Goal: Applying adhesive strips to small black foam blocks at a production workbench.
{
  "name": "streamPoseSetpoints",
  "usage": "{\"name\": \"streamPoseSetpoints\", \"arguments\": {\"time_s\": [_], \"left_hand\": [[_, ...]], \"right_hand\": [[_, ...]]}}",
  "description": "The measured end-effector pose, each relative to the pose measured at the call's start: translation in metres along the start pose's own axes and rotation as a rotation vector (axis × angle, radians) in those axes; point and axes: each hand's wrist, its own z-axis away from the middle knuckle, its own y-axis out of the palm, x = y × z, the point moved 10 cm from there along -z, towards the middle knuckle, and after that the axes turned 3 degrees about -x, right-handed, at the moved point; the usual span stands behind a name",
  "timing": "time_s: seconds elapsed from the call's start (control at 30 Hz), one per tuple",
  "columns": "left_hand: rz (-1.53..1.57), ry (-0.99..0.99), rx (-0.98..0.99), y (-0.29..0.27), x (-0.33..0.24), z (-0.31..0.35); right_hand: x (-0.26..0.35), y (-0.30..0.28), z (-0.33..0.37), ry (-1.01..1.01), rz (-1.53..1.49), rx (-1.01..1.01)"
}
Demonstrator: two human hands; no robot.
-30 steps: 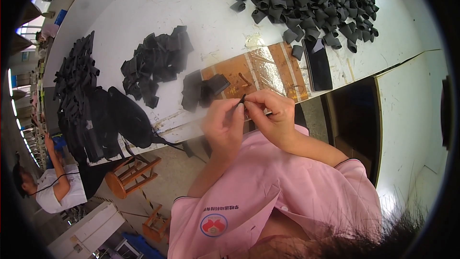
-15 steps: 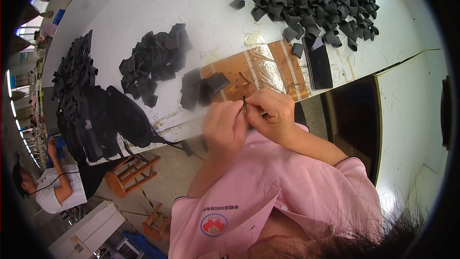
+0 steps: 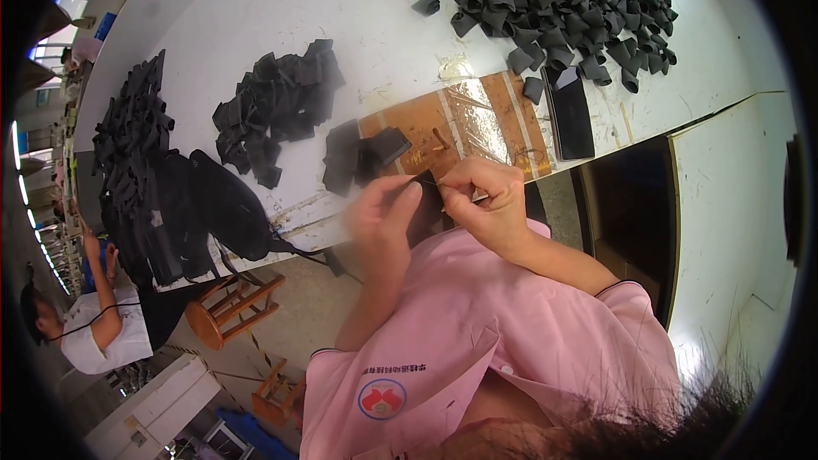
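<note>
In front of my chest my left hand (image 3: pixel 381 217) is closed on a flat black fabric piece (image 3: pixel 425 207), the thumb pressed along its side. My right hand (image 3: pixel 487 200) meets the piece's right edge in a pinch, thumb and forefinger together. A thin line shows by those fingertips; whether it is thread or a tool I cannot tell. Just beyond my hands lies a brown board (image 3: pixel 409 119) wrapped in clear tape. Loose black fabric pieces (image 3: pixel 362 153) overlap its left end.
A big heap of black fabric loops (image 3: pixel 554 0) covers the table's far right. Beside the board lies a dark flat slab (image 3: pixel 571 115). Further left are a smaller pile (image 3: pixel 273 106) and a long dark stack (image 3: pixel 132 153). A wooden stool (image 3: pixel 230 311) and a co-worker (image 3: pixel 106 324) are at left.
My left hand has shifted slightly left and down, and the black fabric piece now shows its broad side between my hands. The co-worker's arms have moved.
</note>
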Motion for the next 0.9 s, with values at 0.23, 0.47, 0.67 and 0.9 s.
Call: {"name": "streamPoseSetpoints", "arguments": {"time_s": [0.23,0.47,0.67,0.9], "left_hand": [[0.062,0.004,-0.018,0.002,0.004,-0.003],[-0.502,0.576,-0.148,-0.041,-0.035,0.012],[-0.267,0.147,-0.507,-0.155,0.036,0.002],[-0.8,0.206,-0.644,-0.208,0.057,-0.014]], "right_hand": [[-0.008,0.004,-0.001,0.043,0.008,0.073],[0.088,0.01,0.021,-0.291,-0.204,0.932],[0.149,-0.015,0.024,-0.625,-0.348,0.966],[0.131,-0.01,0.016,-0.515,-0.246,0.868]]}}
